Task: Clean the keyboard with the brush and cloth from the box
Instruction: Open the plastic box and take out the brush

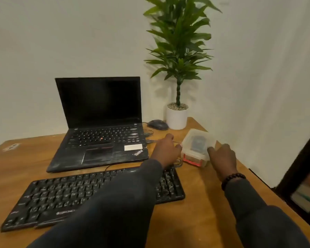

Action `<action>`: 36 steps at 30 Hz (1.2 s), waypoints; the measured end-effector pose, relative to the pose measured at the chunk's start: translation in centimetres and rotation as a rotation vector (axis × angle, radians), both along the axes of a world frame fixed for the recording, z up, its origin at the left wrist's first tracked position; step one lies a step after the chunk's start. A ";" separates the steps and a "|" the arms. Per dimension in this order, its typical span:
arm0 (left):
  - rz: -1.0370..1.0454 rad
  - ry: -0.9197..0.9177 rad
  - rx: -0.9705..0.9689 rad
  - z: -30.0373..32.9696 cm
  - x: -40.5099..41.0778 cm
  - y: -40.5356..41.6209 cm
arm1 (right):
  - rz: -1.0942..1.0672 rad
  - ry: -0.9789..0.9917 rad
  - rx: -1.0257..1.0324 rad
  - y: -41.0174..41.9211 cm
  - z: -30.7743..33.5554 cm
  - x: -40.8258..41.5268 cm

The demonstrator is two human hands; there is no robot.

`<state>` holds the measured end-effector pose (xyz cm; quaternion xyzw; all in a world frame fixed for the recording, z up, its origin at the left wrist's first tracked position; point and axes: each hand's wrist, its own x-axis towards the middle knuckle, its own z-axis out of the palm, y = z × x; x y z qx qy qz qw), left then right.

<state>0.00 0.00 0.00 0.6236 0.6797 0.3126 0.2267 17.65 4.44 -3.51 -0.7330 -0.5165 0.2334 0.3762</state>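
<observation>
Keyboard: a black keyboard [89, 196] lies nearest the person on the wooden table [200, 208], flat and untouched; the left sleeve crosses above its right end.

Left hand: the left hand [166, 149] reaches past the keyboard to the left side of the box; its fingers curl toward the wall of the box, but whether they actually grip it cannot be told.

Right hand: the right hand [222, 158], a bead bracelet [233, 179] on its wrist, sits at the right side of the box, fingertips at the lid edge; whether it has closed on the box is unclear too.

Box: a small clear plastic box [195, 149] with a red clasp stands between both hands, right of the laptop. Something bluish shows through the lid; brush and cloth cannot be made out.

Handling: the box looks light and stiff, its smooth walls likely slippery; a hold on both sides, thumbs near the clasp, seems safest.

Beyond: an open laptop [100, 122], a mouse [157, 124] and a potted plant [177, 68] stand by the wall.
</observation>
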 end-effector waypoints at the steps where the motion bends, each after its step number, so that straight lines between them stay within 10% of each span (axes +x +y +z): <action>1: -0.019 -0.002 -0.037 0.1 0.6 0.2 | 0.028 0.042 -0.024 0.0 0.0 0.2; 14: 0.067 -0.269 -0.011 -2.1 2.9 0.7 | 0.057 -0.008 0.095 0.5 0.4 1.8; 25: 0.088 -0.450 -0.157 -2.2 3.5 0.9 | -0.012 0.888 0.279 -1.5 4.9 5.4; 36: 0.052 -0.467 -0.252 -2.4 2.9 -1.0 | 0.069 -0.439 0.421 -4.1 1.4 6.1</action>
